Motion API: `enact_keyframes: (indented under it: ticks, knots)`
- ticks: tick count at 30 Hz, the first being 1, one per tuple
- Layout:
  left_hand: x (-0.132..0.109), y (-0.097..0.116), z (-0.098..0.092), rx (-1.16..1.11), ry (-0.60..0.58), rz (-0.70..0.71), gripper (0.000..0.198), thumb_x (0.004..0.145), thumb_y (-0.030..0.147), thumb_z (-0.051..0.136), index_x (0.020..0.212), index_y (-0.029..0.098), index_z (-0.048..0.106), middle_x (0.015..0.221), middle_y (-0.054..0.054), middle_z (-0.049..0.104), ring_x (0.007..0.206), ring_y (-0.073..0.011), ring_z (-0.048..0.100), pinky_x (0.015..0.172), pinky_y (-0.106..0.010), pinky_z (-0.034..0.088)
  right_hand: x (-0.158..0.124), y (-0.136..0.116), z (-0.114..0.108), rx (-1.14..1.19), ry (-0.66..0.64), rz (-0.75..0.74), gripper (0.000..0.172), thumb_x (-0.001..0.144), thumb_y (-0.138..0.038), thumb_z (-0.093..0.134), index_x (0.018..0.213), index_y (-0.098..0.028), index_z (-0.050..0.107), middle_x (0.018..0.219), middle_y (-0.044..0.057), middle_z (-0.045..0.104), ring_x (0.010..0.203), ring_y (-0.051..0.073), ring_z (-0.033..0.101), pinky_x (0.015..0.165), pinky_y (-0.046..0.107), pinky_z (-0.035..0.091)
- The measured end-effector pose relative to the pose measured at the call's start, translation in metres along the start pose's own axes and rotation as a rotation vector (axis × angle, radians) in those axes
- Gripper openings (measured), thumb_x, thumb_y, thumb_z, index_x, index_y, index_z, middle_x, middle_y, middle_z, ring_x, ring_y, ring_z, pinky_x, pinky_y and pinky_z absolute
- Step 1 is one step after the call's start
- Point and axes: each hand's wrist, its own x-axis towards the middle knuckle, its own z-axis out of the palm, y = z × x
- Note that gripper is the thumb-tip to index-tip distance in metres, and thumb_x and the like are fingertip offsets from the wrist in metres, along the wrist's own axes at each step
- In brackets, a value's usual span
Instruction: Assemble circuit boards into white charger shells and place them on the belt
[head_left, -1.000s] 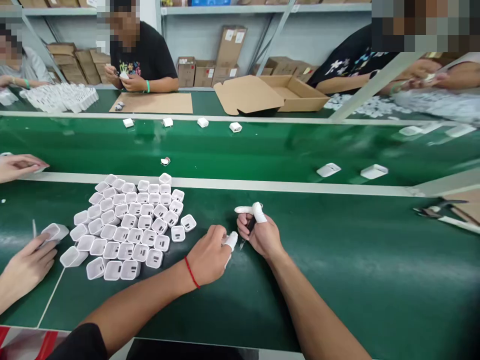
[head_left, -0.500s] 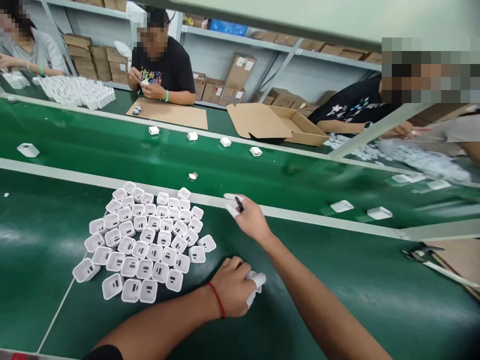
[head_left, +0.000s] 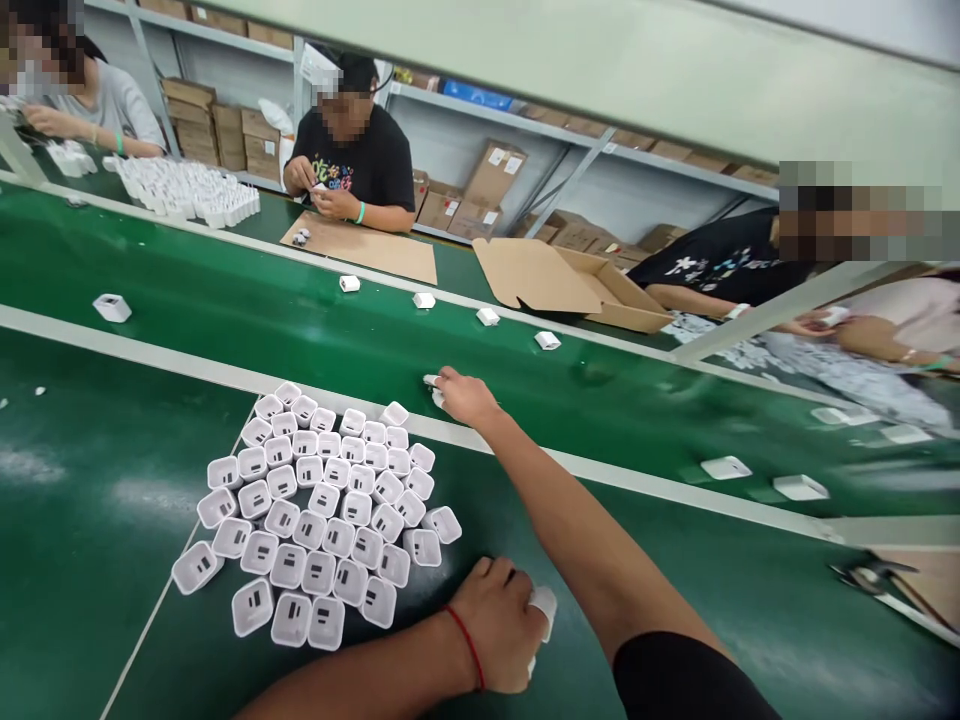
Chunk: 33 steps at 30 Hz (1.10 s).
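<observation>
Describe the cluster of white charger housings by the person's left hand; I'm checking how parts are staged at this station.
The cluster of white charger housings is several dozen small, square, glossy white shells that look like plastic. They stand packed side by side in rough rows on the green table, most with the slotted face up; a few at the edges tilt outward. The far edge nearly reaches the pale strip beside the conveyor belt. The left hand rests just beside the near right corner; whether it touches a shell cannot be told.

The left hand [head_left: 499,625] wears a red string at the wrist and white finger cots; the right hand [head_left: 465,396] seems cotted too — blurred. A black sleeve [head_left: 675,680] covers the right upper arm.
</observation>
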Motion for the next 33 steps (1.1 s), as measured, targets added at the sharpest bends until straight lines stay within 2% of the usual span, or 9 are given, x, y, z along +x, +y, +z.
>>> enact_keyframes:
  ticks: [2, 4, 7, 10, 12, 15, 22, 27, 33]
  knots:
    - [0.001, 0.0, -0.003, -0.016, -0.025, -0.004, 0.023, 0.081, 0.027, 0.056, 0.095, 0.009, 0.061, 0.093, -0.013, 0.054, 0.09, -0.0268, 0.047, 0.076, -0.039, 0.039, -0.014, 0.007, -0.007, 0.137, 0.068, 0.06, 0.019, 0.077, -0.017, 0.062, 0.093, -0.012, 0.069, 0.102, 0.015, 0.066, 0.078, 0.023, 0.064, 0.073, 0.033, 0.051]
    - [0.001, 0.0, -0.005, -0.036, -0.044, -0.014, 0.026, 0.08, 0.027, 0.056, 0.099, 0.009, 0.061, 0.098, -0.015, 0.055, 0.093, -0.0283, 0.047, 0.08, -0.041, 0.041, -0.038, 0.011, -0.014, 0.275, 0.123, 0.121, 0.032, 0.085, -0.036, 0.056, 0.103, -0.011, 0.066, 0.088, 0.012, 0.067, 0.061, 0.017, 0.058, 0.056, 0.027, 0.047]
    - [0.002, 0.0, -0.006, -0.109, 0.002, -0.077, 0.041, 0.071, 0.022, 0.061, 0.11, 0.007, 0.058, 0.104, -0.017, 0.058, 0.096, -0.0298, 0.048, 0.084, -0.043, 0.044, -0.088, 0.008, -0.025, 0.677, 0.175, 0.199, 0.053, 0.085, -0.057, 0.05, 0.102, -0.01, 0.065, 0.075, 0.01, 0.065, 0.043, 0.011, 0.043, 0.035, 0.021, 0.03]
    - [0.003, -0.002, -0.005, -0.179, 0.074, -0.124, 0.058, 0.066, 0.014, 0.06, 0.123, 0.004, 0.05, 0.105, -0.018, 0.06, 0.097, -0.0306, 0.05, 0.086, -0.044, 0.047, -0.138, 0.0, -0.036, 1.278, 0.174, 0.249, 0.047, 0.071, -0.055, 0.068, 0.087, -0.011, 0.067, 0.071, 0.009, 0.065, 0.04, 0.008, 0.038, 0.029, 0.018, 0.016]
    - [0.003, -0.005, -0.003, -0.201, 0.096, -0.113, 0.051, 0.069, 0.011, 0.056, 0.119, 0.005, 0.052, 0.104, -0.018, 0.06, 0.099, -0.0311, 0.051, 0.089, -0.046, 0.047, -0.166, -0.002, -0.041, 1.478, 0.138, 0.26, 0.042, 0.069, -0.052, 0.071, 0.08, -0.011, 0.068, 0.061, 0.005, 0.061, 0.035, 0.005, 0.032, 0.028, 0.017, 0.011]
    - [0.004, -0.008, -0.001, -0.248, 0.152, -0.092, 0.041, 0.073, 0.009, 0.051, 0.114, 0.008, 0.054, 0.107, -0.017, 0.06, 0.104, -0.0312, 0.053, 0.093, -0.049, 0.047, -0.198, 0.001, -0.043, 1.565, 0.15, 0.287, 0.039, 0.073, -0.05, 0.068, 0.076, -0.011, 0.068, 0.052, 0.002, 0.055, 0.031, 0.003, 0.022, 0.027, 0.017, 0.008]
    - [0.005, -0.007, -0.006, -0.4, 0.301, -0.133, 0.05, 0.082, 0.011, 0.048, 0.132, 0.009, 0.042, 0.121, -0.016, 0.057, 0.109, -0.0228, 0.06, 0.098, -0.038, 0.05, -0.243, 0.014, -0.035, 1.623, 0.314, 0.259, 0.038, 0.072, -0.048, 0.073, 0.084, -0.013, 0.068, 0.064, 0.004, 0.064, 0.033, 0.003, 0.024, 0.027, 0.016, 0.009]
    - [0.007, 0.001, -0.018, -0.715, 0.461, -0.272, 0.052, 0.079, 0.014, 0.057, 0.128, 0.014, 0.042, 0.123, -0.014, 0.06, 0.112, -0.0237, 0.061, 0.099, -0.039, 0.051, -0.26, 0.027, -0.025, 1.654, 0.377, 0.204, 0.038, 0.067, -0.038, 0.078, 0.095, -0.015, 0.066, 0.077, 0.005, 0.068, 0.038, 0.005, 0.035, 0.027, 0.015, 0.012]
    - [0.01, 0.006, -0.031, -0.777, 0.543, -0.188, 0.047, 0.077, 0.01, 0.062, 0.121, 0.019, 0.05, 0.129, -0.013, 0.055, 0.116, -0.0256, 0.058, 0.099, -0.041, 0.051, -0.273, 0.033, -0.017, 1.574, 0.481, 0.073, 0.039, 0.069, -0.027, 0.081, 0.104, -0.019, 0.066, 0.097, 0.008, 0.068, 0.045, 0.007, 0.047, 0.029, 0.015, 0.02]
